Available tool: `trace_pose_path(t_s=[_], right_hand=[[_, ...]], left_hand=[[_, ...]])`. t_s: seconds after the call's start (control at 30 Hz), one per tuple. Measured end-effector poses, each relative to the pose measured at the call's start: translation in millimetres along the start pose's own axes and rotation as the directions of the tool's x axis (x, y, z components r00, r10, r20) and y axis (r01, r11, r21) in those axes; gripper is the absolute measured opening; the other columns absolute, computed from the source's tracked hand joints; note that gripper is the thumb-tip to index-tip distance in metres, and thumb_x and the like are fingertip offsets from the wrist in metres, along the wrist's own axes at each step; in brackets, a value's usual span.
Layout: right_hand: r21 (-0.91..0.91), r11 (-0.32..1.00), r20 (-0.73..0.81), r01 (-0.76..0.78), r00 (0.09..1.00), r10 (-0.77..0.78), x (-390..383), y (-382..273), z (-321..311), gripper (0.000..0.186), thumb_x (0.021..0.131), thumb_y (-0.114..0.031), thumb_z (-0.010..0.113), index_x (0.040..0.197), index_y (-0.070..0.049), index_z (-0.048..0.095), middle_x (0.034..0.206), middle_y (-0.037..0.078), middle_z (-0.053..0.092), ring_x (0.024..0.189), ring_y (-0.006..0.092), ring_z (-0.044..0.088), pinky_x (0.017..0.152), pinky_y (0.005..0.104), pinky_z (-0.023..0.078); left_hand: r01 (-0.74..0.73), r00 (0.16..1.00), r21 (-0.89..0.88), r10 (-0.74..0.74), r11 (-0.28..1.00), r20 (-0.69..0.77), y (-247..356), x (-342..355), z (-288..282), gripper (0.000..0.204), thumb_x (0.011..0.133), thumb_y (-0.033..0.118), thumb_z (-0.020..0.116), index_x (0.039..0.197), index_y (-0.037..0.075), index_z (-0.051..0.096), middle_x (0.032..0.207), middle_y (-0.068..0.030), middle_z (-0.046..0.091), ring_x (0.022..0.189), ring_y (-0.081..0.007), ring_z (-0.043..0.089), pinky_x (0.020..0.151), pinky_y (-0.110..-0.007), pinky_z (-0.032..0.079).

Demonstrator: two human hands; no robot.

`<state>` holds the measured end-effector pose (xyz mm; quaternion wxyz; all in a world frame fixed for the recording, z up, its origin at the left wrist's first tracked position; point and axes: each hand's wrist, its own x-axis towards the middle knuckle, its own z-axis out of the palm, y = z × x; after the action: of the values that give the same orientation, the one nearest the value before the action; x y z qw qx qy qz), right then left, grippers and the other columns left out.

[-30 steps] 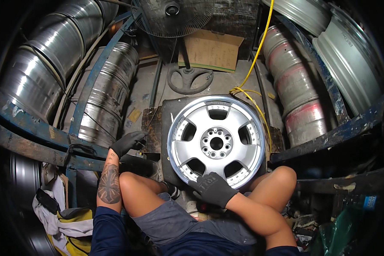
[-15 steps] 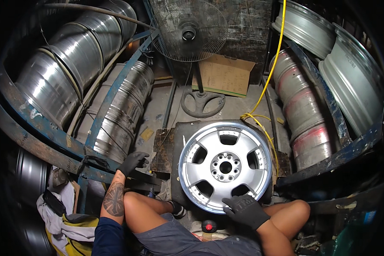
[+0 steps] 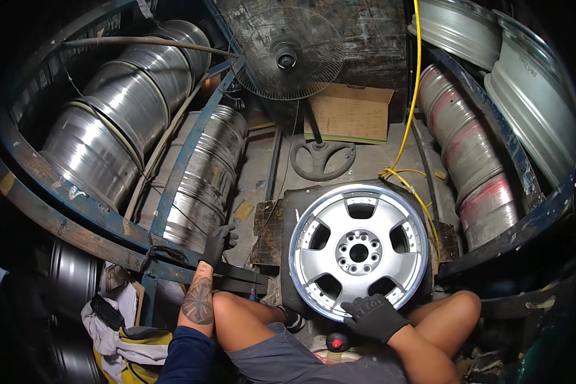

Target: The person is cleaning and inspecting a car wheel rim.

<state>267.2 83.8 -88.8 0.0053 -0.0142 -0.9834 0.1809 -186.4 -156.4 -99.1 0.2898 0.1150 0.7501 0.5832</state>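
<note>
A silver five-spoke wheel rim point(image 3: 323, 262) with a polished lip lies face up in front of my knees, on a dark padded support point(image 3: 290, 198). My right hand point(image 3: 374, 318), in a dark glove, is closed at the rim's near edge, its fingers bent over the lip. Away to the left of the wheel rim, my left hand point(image 3: 220, 246), also gloved, hangs in the air with fingers apart and nothing in it. Between my legs, close to the rim, sits a round black object with a red centre point(image 3: 337, 342).
Racks hold silver wheel barrels on the left point(image 3: 131, 96) and on the right point(image 3: 464, 147). Ahead stand a fan point(image 3: 287, 61) on a steering-wheel-like base point(image 3: 320, 160) and a cardboard sheet point(image 3: 352, 115). A yellow hose point(image 3: 404, 137) runs beside the wheel rim. Bags point(image 3: 131, 345) lie at lower left.
My view has turned slightly left, so the whole scene sits further right. My right hand stays at the wheel rim's near edge, and my left hand is still raised beside the left rack.
</note>
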Motion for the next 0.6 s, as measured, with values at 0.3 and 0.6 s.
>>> trace_pose_path(t_s=[0.3,0.6], right_hand=[[-0.047,0.997,0.106,-0.063,0.992,0.067,30.5,1.1,10.2,0.041,0.094,-0.043,0.054,0.124,-0.016,0.064,0.095,0.01,0.07,0.084,0.0264,0.069,0.077,0.0442,0.051],[-0.015,0.996,0.257,-0.085,0.963,0.086,40.7,-8.4,16.5,0.042,0.093,-0.043,0.054,0.126,-0.018,0.063,0.1,0.011,0.069,0.09,0.0264,0.069,0.08,0.0449,0.051]], left_hand=[[0.249,0.959,0.111,-0.261,0.962,0.108,-10.2,10.3,-7.4,0.035,0.1,0.032,0.053,0.121,0.006,0.064,0.09,-0.0099,0.068,0.071,-0.0158,0.063,0.068,-0.029,0.052],[0.311,0.842,0.484,-0.474,0.818,0.258,-30.2,18.5,-8.4,0.041,0.101,0.032,0.048,0.13,0.008,0.062,0.108,-0.0139,0.07,0.087,-0.0214,0.068,0.079,-0.034,0.054]])
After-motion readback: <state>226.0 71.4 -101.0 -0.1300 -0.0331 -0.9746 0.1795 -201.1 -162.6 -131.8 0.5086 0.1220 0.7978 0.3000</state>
